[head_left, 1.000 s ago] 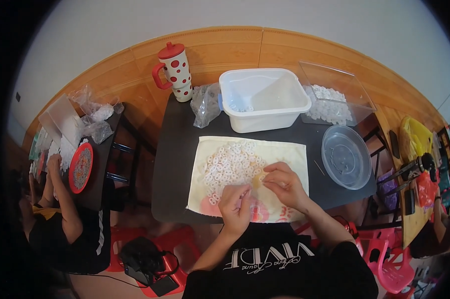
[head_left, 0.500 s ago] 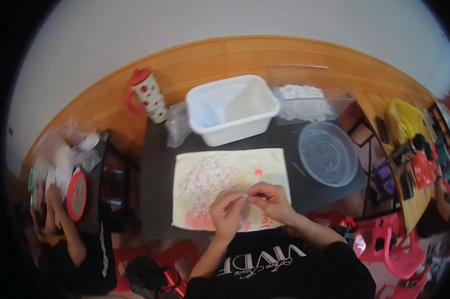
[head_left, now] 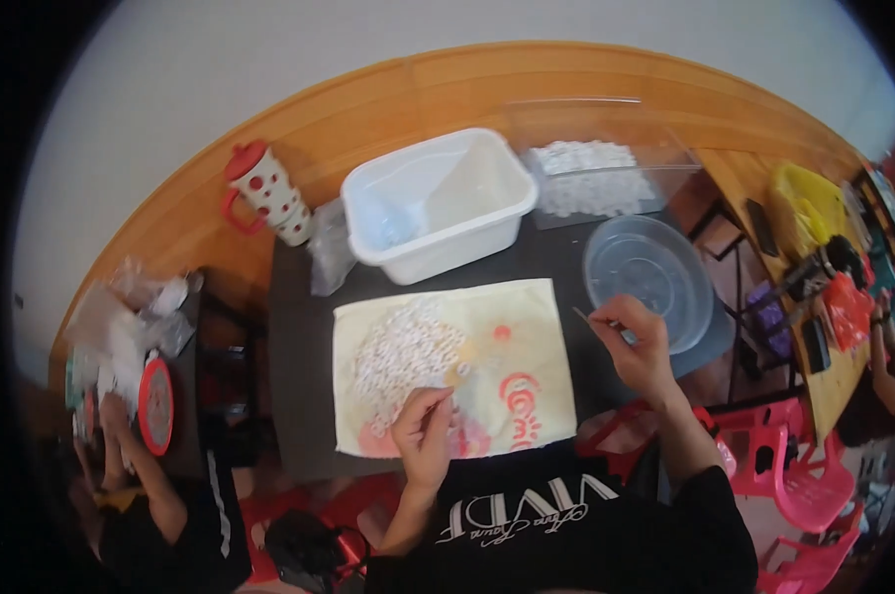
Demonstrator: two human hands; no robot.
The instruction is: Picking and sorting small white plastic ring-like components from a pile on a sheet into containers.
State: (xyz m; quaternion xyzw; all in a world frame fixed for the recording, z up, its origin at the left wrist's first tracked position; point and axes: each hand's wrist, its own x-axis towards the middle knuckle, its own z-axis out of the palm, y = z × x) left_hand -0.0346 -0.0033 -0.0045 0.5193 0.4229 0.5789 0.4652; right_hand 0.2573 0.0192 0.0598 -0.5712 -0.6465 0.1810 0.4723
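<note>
Nearest us, our left hand (head_left: 423, 434) sits over the near edge of a cream rectangular cloth (head_left: 542, 322) with pink-red print, thumb and index tips pinched together; anything between them is too small to make out. A spread pile of small white ring-shaped pieces (head_left: 408, 351) lies on the cloth just beyond that hand, to its left; the left is the nearer hand to it.

Our right hand (head_left: 643, 346) is well apart, past the cloth's right edge, over the near-left rim of a shallow round clear plastic tray (head_left: 650, 259). Thumb and index are curled close together at a thin straight stick-like tool (head_left: 579, 314). Key relation: the tool lies to the left of the right fingertips, long axis running upper left to lower right, near end at the fingers. We can't tell if it's pinched or only touched.

Farther back, left to right on the dark grey tabletop (head_left: 299, 406): crumpled clear plastic bag (head_left: 331, 252), deep white rectangular plastic tub (head_left: 457, 252), then more white pieces (head_left: 588, 158) by a clear plastic panel.

Versus half a second ago — hands were together over the cloth; now they're split, right one out by the tray. The tool was clear of both hands then.
</note>
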